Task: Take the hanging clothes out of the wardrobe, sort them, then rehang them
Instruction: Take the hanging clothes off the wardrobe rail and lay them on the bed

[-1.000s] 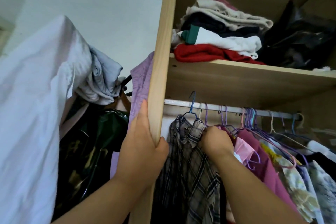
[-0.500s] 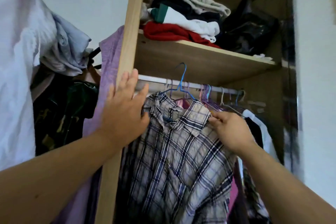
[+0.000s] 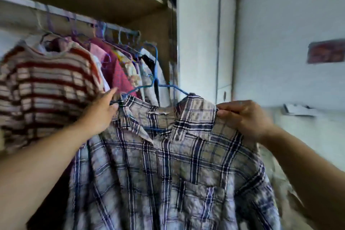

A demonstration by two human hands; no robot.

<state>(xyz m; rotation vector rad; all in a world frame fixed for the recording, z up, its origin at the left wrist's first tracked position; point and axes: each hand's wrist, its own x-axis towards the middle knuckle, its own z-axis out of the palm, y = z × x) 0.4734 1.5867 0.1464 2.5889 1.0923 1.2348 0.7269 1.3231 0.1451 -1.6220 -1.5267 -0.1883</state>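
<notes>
Head view: we are holding the plaid shirt (image 3: 168, 155) at six o'clock on its blue hanger (image 3: 155, 73), left hand (image 3: 100, 112) curling round one shoulder and right hand (image 3: 244, 117) pinching the other, probably risking its hook snagging the hung clothes (image 3: 115, 73) at ten o'clock.

light: soft, dim daylight | shadow: deep under arms | blur: motion smear throughout; strongest rightward | edges: wide-angle bending
</notes>
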